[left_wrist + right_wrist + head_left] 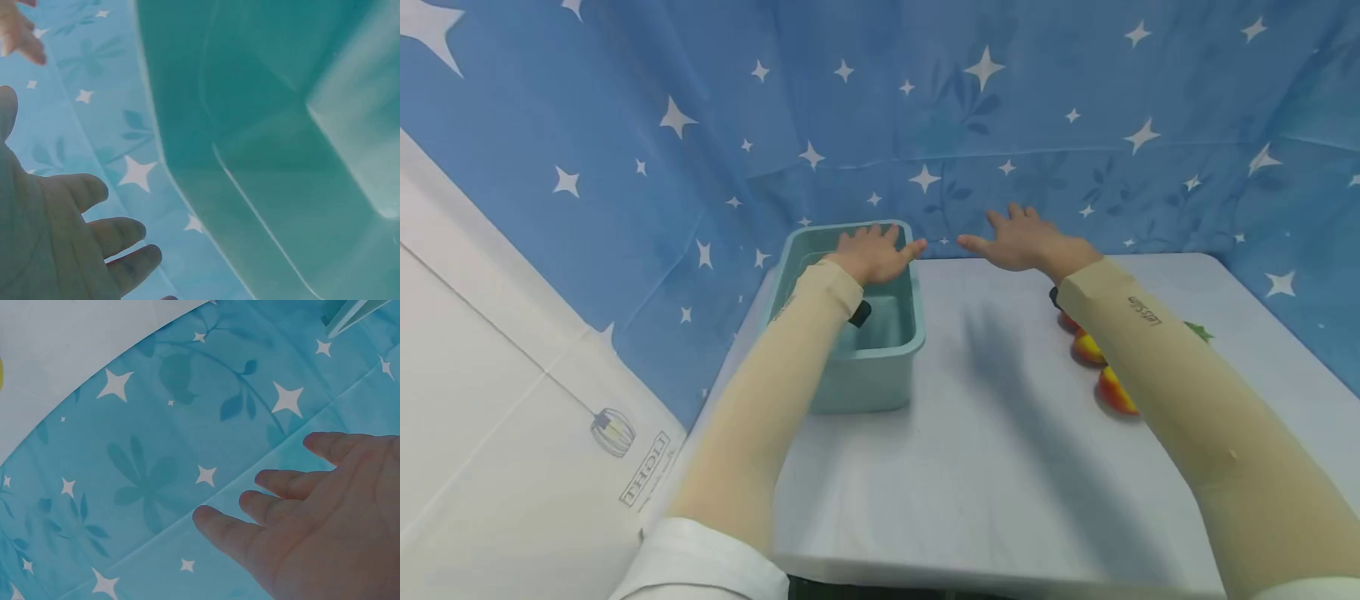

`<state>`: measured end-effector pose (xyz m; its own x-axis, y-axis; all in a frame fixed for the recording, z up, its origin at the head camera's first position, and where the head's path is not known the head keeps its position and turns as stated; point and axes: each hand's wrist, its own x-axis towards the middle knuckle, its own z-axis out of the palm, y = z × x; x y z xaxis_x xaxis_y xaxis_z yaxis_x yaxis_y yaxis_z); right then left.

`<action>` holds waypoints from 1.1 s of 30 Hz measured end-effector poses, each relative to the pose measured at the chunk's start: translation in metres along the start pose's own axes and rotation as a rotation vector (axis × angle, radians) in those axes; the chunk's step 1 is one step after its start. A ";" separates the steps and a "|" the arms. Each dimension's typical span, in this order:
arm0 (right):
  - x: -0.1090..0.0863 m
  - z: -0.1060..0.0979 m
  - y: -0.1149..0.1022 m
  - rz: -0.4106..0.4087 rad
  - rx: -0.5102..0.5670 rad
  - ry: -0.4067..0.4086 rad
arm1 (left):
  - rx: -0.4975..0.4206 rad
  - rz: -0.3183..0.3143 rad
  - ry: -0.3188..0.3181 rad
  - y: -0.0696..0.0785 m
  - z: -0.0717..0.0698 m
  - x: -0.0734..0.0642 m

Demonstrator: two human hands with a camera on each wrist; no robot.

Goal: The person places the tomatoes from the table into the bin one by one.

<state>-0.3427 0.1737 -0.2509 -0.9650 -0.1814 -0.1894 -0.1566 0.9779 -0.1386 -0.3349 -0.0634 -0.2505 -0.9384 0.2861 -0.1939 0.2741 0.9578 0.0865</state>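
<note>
My left hand (872, 252) hovers above a teal plastic bin (880, 382), palm down with fingers spread and nothing in it. In the left wrist view the bin's inner walls (250, 156) fill the right side, beside the left hand (56, 231). My right hand (1026, 240) is raised over the far part of the table, fingers straight and apart, holding nothing. The right wrist view shows the right hand (337, 506) against the blue cloth. Red and yellow fruits, perhaps mangoes or peaches (1118, 392), lie on the table, partly hidden by my right forearm.
A white table (970, 483) spans the area in front of me. Behind it hangs a blue curtain (865, 108) with white stars. A green leafy piece (1199, 332) shows past the right forearm. White cloth (497, 400) with a whisk print lies at the left.
</note>
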 end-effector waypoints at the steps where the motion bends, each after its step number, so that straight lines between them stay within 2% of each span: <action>1: 0.000 0.000 0.000 -0.006 0.001 0.004 | -0.004 0.003 -0.004 0.000 -0.001 -0.001; 5: -0.001 0.001 0.003 -0.027 0.026 0.024 | -0.026 0.025 0.014 -0.004 -0.005 -0.008; 9: -0.004 0.008 0.015 -0.055 0.056 0.036 | -0.080 0.068 0.038 -0.016 -0.006 -0.019; 13: -0.010 0.015 0.034 -0.075 0.075 0.031 | -0.134 0.095 0.049 -0.037 -0.007 -0.034; 18: -0.017 0.022 0.061 -0.080 0.087 0.025 | -0.182 0.081 0.087 -0.070 -0.006 -0.054; 22: -0.024 0.032 0.087 -0.076 0.080 0.028 | -0.228 0.060 0.078 -0.090 0.005 -0.069; 26: -0.028 0.041 0.109 -0.078 0.071 0.032 | -0.241 0.035 0.096 -0.110 0.019 -0.086; 33: -0.037 0.060 0.140 -0.054 0.108 0.037 | -0.269 0.002 0.133 -0.133 0.055 -0.116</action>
<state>-0.3165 0.3106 -0.3221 -0.9632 -0.2276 -0.1430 -0.1870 0.9496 -0.2517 -0.2510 -0.2222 -0.2930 -0.9622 0.2645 -0.0651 0.2268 0.9103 0.3462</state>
